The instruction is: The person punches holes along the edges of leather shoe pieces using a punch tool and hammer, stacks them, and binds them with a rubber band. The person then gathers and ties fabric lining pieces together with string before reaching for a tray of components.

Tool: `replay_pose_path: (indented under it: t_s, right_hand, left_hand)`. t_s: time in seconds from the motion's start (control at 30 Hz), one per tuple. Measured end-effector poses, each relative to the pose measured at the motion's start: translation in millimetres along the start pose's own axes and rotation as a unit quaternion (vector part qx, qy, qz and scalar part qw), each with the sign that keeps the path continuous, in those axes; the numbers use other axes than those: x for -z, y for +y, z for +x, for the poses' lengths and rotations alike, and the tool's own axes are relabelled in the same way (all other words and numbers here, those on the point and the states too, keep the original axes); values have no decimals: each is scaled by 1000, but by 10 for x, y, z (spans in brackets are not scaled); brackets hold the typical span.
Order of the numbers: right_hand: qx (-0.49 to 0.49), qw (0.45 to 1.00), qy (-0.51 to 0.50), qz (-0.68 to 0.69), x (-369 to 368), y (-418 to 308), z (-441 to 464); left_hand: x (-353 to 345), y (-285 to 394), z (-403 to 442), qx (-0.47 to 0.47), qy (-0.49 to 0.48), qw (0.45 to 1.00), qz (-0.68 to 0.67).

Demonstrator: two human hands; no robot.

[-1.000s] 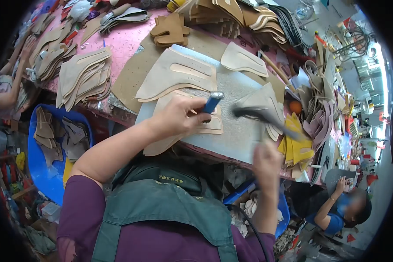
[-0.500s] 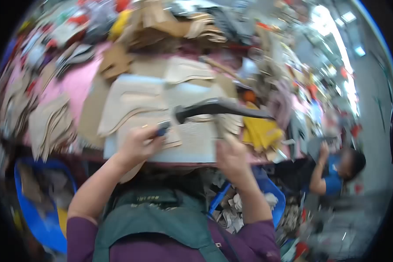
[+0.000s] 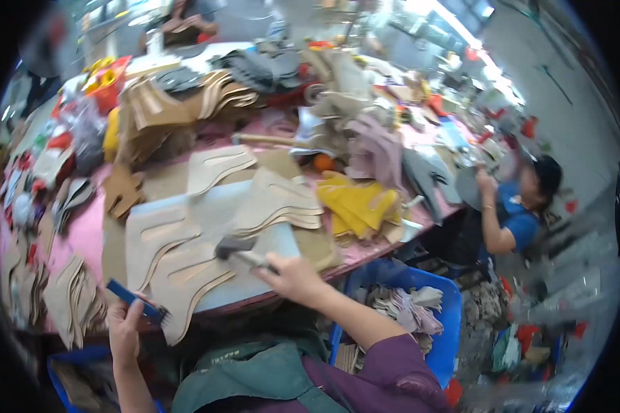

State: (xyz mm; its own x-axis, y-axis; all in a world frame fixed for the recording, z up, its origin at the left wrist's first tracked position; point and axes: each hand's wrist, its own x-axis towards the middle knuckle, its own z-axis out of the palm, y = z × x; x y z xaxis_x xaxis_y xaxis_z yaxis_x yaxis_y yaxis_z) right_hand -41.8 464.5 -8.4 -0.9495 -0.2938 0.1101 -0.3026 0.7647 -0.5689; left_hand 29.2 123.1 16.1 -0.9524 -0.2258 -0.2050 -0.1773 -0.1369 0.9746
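My right hand (image 3: 293,279) is closed around the handle of a hammer (image 3: 234,246), whose dark head is over the cut beige pieces. My left hand (image 3: 126,327) grips a blue tool (image 3: 127,294) with a toothed end pointing down to the right, near the table's front edge. Beside that toothed end lies a stack of beige cut pieces (image 3: 186,281), its lower tip hanging over the edge. Further beige pieces (image 3: 277,203) are fanned out on a pale blue board (image 3: 275,241) behind the hammer.
Yellow pieces (image 3: 358,205) and mauve pieces (image 3: 375,155) lie to the right. A wooden stick (image 3: 269,140) rests behind the board. Below the table, a blue bin (image 3: 451,303) contains scraps. A co-worker in a blue shirt (image 3: 520,227) sits at the right.
My view has shifted. The hammer has swung from a raised, blurred position down to the beige pieces. My left hand has moved left and down with the blue tool, which now shows fully.
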Motion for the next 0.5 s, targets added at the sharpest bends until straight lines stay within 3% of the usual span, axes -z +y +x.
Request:
replay_pose_path:
  t_s: [0.03,0.07,0.1,0.13,0.17,0.27,0.4,0.5]
  right_hand:
    - [14,999,47,-15,-11,39,52]
    - [75,992,97,10,24,115,182]
    - [-23,987,74,-141,261,-123,264]
    - [77,983,158,-48,201,99,427]
    - [24,976,150,-155,228,193,555]
    - [11,962,174,-210,307,386,972]
    - [0,950,118,-290,280,613,1434]
    - [1,942,111,-316,147,628,1688]
  left_hand:
    - [143,5,-182,91,-32,994,42]
    - [168,-47,-298,87,-32,994,56]
    - [149,-150,-348,84,-28,994,69]
    - [189,-258,-404,89,-3,993,76]
    - [161,-254,-448,97,13,993,58]
    - [34,-244,-523,109,40,993,-7]
    - [-134,-315,-591,76,65,994,-41]
    - [-215,-275,-595,114,8,993,-2]
